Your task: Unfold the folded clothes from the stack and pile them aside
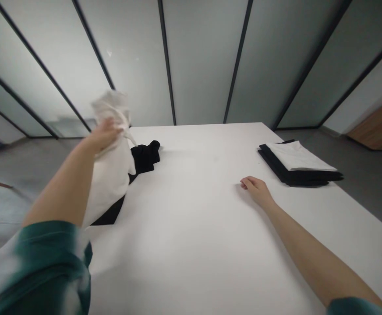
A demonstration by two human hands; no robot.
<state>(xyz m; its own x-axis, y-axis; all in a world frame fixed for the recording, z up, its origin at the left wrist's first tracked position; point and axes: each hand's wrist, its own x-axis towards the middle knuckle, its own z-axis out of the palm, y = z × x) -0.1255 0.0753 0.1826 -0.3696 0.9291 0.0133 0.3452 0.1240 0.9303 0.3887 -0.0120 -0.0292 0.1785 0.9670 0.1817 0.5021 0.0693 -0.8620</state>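
My left hand (pixel 107 133), slightly blurred, is closed on a bunched white garment (pixel 110 181) at the left of the table. The garment's upper end rises above my fingers, while the rest hangs down over the table's left side. Beneath and behind it, a crumpled black garment (pixel 145 156) partly shows; the white cloth covers the remainder. My right hand (pixel 256 189) rests on the white table (pixel 191 227) right of the middle, its fingers curled in with nothing visible in them. It lies to the left of a folded stack and apart from it.
On the table's right side sits a neat stack with a white folded cloth (pixel 299 156) on top of black folded cloths (pixel 296 177). Frosted glass panels (pixel 200 65) with dark frames stand beyond the far table edge. A wooden piece (pixel 378 127) is at the far right.
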